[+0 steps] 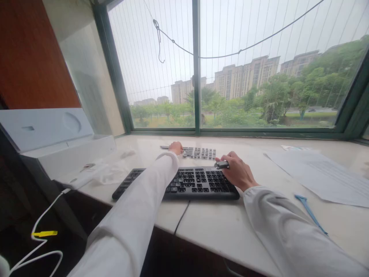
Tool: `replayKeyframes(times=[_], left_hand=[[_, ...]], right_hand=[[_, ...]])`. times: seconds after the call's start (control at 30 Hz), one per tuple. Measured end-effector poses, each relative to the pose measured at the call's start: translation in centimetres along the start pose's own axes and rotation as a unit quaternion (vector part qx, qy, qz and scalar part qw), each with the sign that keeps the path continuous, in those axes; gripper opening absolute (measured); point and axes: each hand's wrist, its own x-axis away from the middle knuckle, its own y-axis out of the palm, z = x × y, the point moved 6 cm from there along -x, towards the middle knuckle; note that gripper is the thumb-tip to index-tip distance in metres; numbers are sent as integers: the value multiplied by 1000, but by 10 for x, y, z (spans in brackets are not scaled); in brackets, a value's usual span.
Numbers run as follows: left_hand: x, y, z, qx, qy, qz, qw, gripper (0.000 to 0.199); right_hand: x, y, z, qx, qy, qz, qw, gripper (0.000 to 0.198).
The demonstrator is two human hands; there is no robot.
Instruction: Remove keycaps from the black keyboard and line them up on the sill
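Note:
A black keyboard (198, 192) lies along the front of the white sill, many key positions bare and a few keycaps in place. Behind it, loose grey keycaps (205, 153) are laid out in rows. My left hand (175, 147) reaches across the keyboard to the left end of those rows, its fingers curled; what they pinch, if anything, is hidden. My right hand (238, 171) is closed on a small dark grey block-like piece (221, 165) above the keyboard's right end; its exact kind is unclear. My left sleeve covers part of the keyboard.
A blue plastic tool (310, 214) and paper sheets (325, 175) lie at the right. A white box (69, 154), crumpled clear plastic (111, 173) and a white cable (43, 219) are at the left. The keyboard's cord (182, 217) hangs over the front edge. Windows stand behind.

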Motion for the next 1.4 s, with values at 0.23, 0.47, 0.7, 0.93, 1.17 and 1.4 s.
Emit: replayKeyframes(times=[0.23, 0.47, 0.7, 0.93, 1.17, 1.4], left_hand=[[-6, 5, 5, -20, 10, 17, 1000, 19], [-4, 4, 8, -41, 15, 28, 999, 20], [1, 1, 12, -54, 10, 15, 998, 24], [6, -4, 13, -53, 0, 13, 999, 24], [24, -36, 10, -46, -6, 29, 998, 21], [80, -79, 22, -19, 46, 73, 996, 25]], right_hand=[[-1, 1, 1, 5, 6, -6, 1000, 46], [-1, 2, 2, 3, -2, -1, 1000, 46], [-1, 2, 2, 6, -4, -2, 1000, 45], [-1, 1, 2, 11, -2, -9, 1000, 46], [-2, -2, 2, 22, -1, 0, 1000, 48], [-1, -4, 6, 27, 14, 9, 999, 45]])
